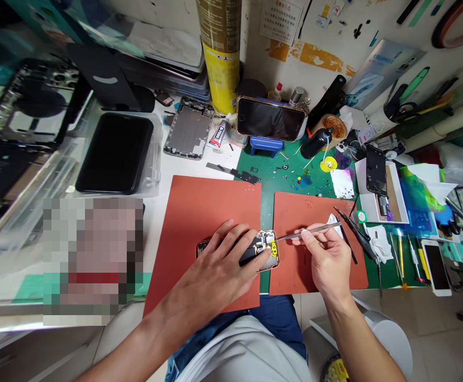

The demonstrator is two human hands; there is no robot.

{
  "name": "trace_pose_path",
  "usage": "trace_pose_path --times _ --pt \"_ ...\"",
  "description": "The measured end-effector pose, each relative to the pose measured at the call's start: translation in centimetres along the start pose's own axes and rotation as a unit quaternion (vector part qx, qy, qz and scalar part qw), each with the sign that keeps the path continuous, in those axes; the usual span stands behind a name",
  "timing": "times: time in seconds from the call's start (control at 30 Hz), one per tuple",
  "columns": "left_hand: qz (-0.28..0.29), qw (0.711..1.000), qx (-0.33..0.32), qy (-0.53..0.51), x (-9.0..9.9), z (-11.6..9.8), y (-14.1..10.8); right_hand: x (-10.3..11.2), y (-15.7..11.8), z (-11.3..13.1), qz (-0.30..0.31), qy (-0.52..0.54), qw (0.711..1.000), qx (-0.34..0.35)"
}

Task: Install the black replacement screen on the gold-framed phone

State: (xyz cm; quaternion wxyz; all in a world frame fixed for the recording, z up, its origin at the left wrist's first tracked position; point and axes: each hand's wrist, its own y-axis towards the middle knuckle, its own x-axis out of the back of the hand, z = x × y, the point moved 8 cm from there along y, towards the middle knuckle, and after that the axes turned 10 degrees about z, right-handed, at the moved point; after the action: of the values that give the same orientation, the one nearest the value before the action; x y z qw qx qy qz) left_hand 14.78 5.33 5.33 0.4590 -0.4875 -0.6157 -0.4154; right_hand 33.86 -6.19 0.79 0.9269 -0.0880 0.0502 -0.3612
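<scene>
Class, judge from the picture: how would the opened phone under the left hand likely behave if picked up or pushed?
The opened phone would probably stay stiff, given its firm-looking rim. It may be fragile: a yellow part and others show uncovered near the left hand. Being flat-shaped, it seems likelier to slide than roll.

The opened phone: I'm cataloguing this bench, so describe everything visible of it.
The opened phone has a golden metallic rim, a black inner part, silvery pieces and a yellow patch. It lies flat, bridging left mat and right mat. The left hand rests on it, hiding much; the right hand's tool is at its right end.
</scene>
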Motion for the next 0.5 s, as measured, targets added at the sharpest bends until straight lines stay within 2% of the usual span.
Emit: trace_pose_path --times 0.5 --pt "0.003 1.000 -0.003 -0.016 -0.09 0.30 0.24 -0.22 0.35 -0.42 0.014 0.024 1.000 -0.008"
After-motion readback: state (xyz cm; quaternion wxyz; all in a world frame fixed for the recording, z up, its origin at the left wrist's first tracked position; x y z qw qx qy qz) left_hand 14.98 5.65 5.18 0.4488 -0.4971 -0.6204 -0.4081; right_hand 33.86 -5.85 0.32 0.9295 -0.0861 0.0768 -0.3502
